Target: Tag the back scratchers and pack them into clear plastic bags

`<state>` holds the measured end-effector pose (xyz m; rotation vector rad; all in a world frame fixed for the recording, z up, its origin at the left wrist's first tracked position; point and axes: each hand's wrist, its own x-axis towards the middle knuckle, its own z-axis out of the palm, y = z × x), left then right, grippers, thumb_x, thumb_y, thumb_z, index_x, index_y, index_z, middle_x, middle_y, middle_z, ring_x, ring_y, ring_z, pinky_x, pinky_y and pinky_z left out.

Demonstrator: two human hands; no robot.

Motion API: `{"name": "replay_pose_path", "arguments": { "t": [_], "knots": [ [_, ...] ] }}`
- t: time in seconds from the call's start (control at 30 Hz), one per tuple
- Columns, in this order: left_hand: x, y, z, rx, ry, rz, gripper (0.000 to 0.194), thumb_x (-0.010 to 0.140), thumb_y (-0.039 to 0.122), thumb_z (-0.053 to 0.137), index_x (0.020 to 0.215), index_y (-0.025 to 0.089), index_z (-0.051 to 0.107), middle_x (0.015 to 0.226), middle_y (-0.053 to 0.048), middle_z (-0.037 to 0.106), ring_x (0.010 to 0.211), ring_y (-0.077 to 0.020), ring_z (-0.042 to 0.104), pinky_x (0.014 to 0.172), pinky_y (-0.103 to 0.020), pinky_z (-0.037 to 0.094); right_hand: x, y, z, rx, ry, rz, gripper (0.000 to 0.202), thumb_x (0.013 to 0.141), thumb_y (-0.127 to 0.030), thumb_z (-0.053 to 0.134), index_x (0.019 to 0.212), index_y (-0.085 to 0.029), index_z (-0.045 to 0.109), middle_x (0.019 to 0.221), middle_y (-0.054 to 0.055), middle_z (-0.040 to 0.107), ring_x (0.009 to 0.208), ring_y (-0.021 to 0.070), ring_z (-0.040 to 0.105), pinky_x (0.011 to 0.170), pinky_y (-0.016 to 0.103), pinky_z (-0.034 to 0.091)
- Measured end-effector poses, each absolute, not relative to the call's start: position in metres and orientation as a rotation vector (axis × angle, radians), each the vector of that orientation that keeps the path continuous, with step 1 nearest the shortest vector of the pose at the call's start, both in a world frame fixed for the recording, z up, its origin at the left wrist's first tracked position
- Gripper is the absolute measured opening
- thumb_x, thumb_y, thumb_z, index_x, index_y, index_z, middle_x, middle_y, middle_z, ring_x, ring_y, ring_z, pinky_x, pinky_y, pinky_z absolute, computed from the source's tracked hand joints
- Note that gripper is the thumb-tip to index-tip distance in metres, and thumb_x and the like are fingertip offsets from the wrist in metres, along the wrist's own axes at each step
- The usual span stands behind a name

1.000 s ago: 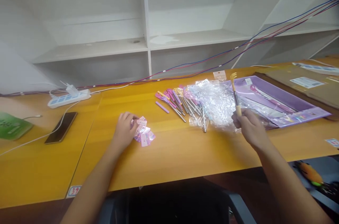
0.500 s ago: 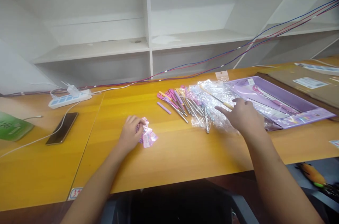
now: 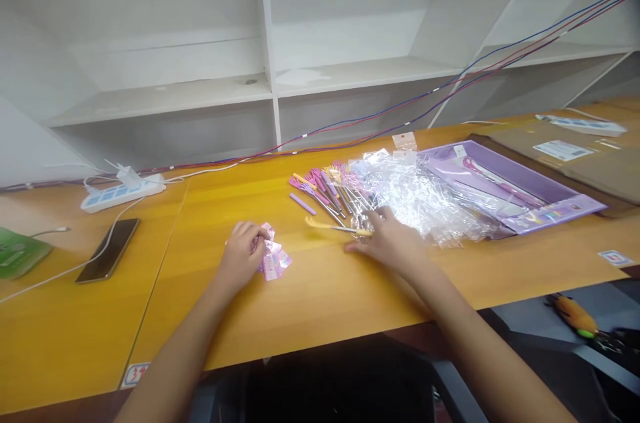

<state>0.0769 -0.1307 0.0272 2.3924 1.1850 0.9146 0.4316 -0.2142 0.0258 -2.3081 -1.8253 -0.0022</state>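
My right hand [image 3: 387, 241] pinches the handle of a yellow back scratcher [image 3: 340, 228], slightly blurred, whose curved head points left above the table. At the left, my left hand [image 3: 243, 253] has its fingers curled over the edge of a small pile of pink and purple printed cards [image 3: 273, 265]; its fingertips are partly hidden. Beyond my hands lies a heap of telescopic back scratchers [image 3: 325, 189] with pink, purple and yellow hand-shaped heads and metal rods. To the right of this heap, clear plastic bags [image 3: 425, 193] are piled up, touching some of the rods.
A purple tray [image 3: 500, 149] holding packaged back scratchers stands on the right, beside flat cardboard [image 3: 585, 173]. On the left are a phone [image 3: 107, 251], a power strip [image 3: 123, 191] and a green package [image 3: 20, 254]. Cables run along the shelf's base.
My right hand has moved left and nearer with the yellow back scratcher, from over the plastic bags to the bare table in front of them. My left hand stays at the cards. The view shifts slightly.
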Motion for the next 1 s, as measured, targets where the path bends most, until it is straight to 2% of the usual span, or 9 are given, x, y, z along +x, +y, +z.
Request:
{"name": "replay_pose_path", "arguments": {
  "t": [0.1,0.23,0.37,0.43,0.57,0.7,0.87,0.93,1.0],
  "knots": [
    [0.077,-0.13,0.027,2.388,1.171,0.907,0.019,0.098,0.016,0.051,0.089,0.022,0.067,0.091,-0.004,0.067,0.094,-0.0226,0.057,0.085,-0.038,0.045,0.419,-0.218,0.024,-2.282,-1.895,-0.009,0.068,0.085,-0.074,0.069,0.131,-0.023,0.063,0.138,0.015,0.058,0.089,0.0305,0.071,0.065,0.037,0.048],
    [0.077,-0.131,0.027,2.395,1.156,0.894,0.02,0.1,0.017,0.05,0.09,0.022,0.067,0.092,-0.004,0.067,0.094,-0.0225,0.056,0.084,-0.037,0.045,0.44,-0.226,0.042,-2.418,-1.607,-0.086,0.061,0.099,-0.07,0.049,0.14,-0.025,0.057,0.138,0.016,0.058,0.091,0.0316,0.072,0.069,0.04,0.05],
    [0.078,-0.132,0.029,2.409,1.139,0.905,0.02,0.099,0.016,0.051,0.09,0.022,0.067,0.091,-0.003,0.067,0.095,-0.0225,0.057,0.085,-0.037,0.045,0.476,-0.228,0.052,-2.66,-1.262,-0.131,0.075,0.095,-0.075,0.052,0.139,-0.015,0.055,0.134,0.025,0.059,0.103,0.0412,0.069,0.078,0.047,0.051],
    [0.078,-0.132,0.03,2.41,1.136,0.912,0.02,0.099,0.016,0.051,0.09,0.022,0.067,0.091,-0.003,0.067,0.095,-0.0225,0.057,0.085,-0.036,0.045,0.488,-0.226,0.048,-2.721,-1.238,-0.06,0.072,0.094,-0.071,0.057,0.135,-0.012,0.057,0.124,0.024,0.065,0.108,0.0434,0.068,0.082,0.049,0.05],
    [0.077,-0.133,0.029,2.407,1.144,0.902,0.02,0.1,0.016,0.051,0.09,0.023,0.067,0.093,-0.003,0.067,0.096,-0.0225,0.058,0.086,-0.036,0.045,0.5,-0.224,0.041,-2.688,-1.188,0.01,0.053,0.098,-0.052,0.057,0.137,-0.017,0.06,0.109,0.02,0.072,0.103,0.0399,0.068,0.081,0.047,0.048],
    [0.077,-0.133,0.029,2.413,1.144,0.893,0.02,0.099,0.016,0.05,0.091,0.023,0.066,0.093,-0.003,0.067,0.098,-0.0229,0.057,0.087,-0.037,0.045,0.504,-0.23,0.053,-2.559,-1.103,-0.117,0.029,0.097,-0.037,0.054,0.114,-0.022,0.073,0.117,0.019,0.072,0.098,0.035,0.067,0.08,0.045,0.046],
    [0.079,-0.134,0.03,2.408,1.105,0.913,0.019,0.1,0.017,0.051,0.09,0.023,0.066,0.092,-0.004,0.067,0.097,-0.0229,0.057,0.087,-0.038,0.045,0.499,-0.245,0.091,-2.32,-0.953,-0.174,0.026,0.091,-0.043,0.061,0.105,-0.024,0.073,0.095,0.012,0.074,0.086,0.0309,0.065,0.076,0.041,0.045],
    [0.08,-0.135,0.032,2.385,1.081,0.944,0.02,0.102,0.02,0.049,0.09,0.022,0.065,0.093,-0.004,0.067,0.096,-0.0226,0.058,0.088,-0.038,0.046,0.487,-0.249,0.106,-2.148,-0.947,-0.195,0.025,0.092,-0.046,0.062,0.1,-0.024,0.069,0.094,0.01,0.075,0.084,0.0284,0.065,0.077,0.039,0.045],
    [0.081,-0.138,0.033,2.312,1.057,0.975,0.017,0.104,0.024,0.049,0.098,0.022,0.066,0.097,-0.005,0.068,0.095,-0.0216,0.06,0.088,-0.038,0.047,0.467,-0.246,0.116,-1.939,-0.991,-0.091,0.027,0.094,-0.051,0.061,0.097,-0.024,0.064,0.091,0.009,0.075,0.079,0.0252,0.064,0.075,0.037,0.045]
  ]
}}
